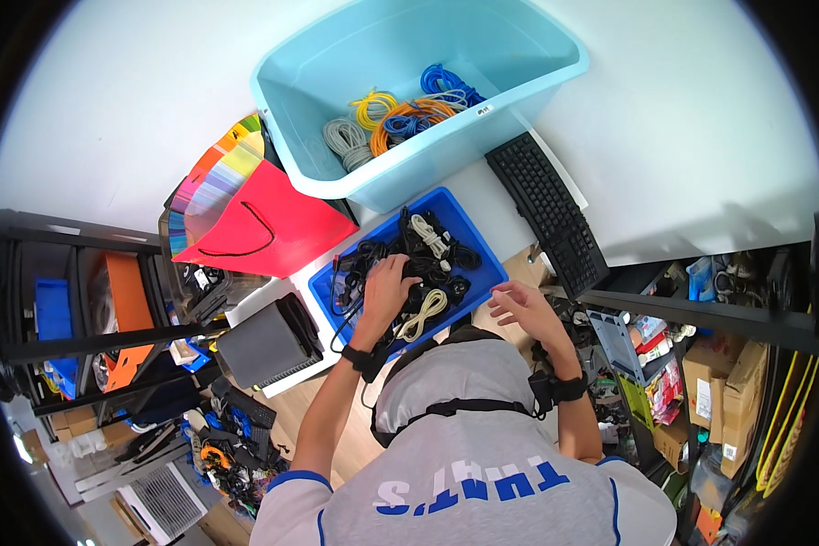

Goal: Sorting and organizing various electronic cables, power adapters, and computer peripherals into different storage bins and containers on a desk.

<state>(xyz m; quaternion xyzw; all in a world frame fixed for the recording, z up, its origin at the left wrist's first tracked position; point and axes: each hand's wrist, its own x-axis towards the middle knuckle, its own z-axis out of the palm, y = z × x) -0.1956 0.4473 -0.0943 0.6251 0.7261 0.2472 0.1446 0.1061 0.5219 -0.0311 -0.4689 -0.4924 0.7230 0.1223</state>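
A blue plastic bin (474, 228) holds a pile of black cables (409, 252) with bundled cream cables (423, 314) among them. My left hand (388, 290) reaches into the bin at its left half, fingers bent over the black cables; whether it grips one cannot be told. My right hand (522, 307) hovers just off the bin's right corner, fingers apart, with nothing in it. Behind the bin stands a large light-blue tub (409, 174), holding coiled orange (409, 119), yellow (375, 106), grey (348, 142) and blue cables (443, 80).
A black keyboard (549, 211) lies right of the bin. On the left are a red paper bag (280, 225), a colour fan chart (225, 164) and a dark notebook (266, 345). Shelves (696, 317) with boxes and supplies flank both sides. More cables (218, 450) lie at lower left.
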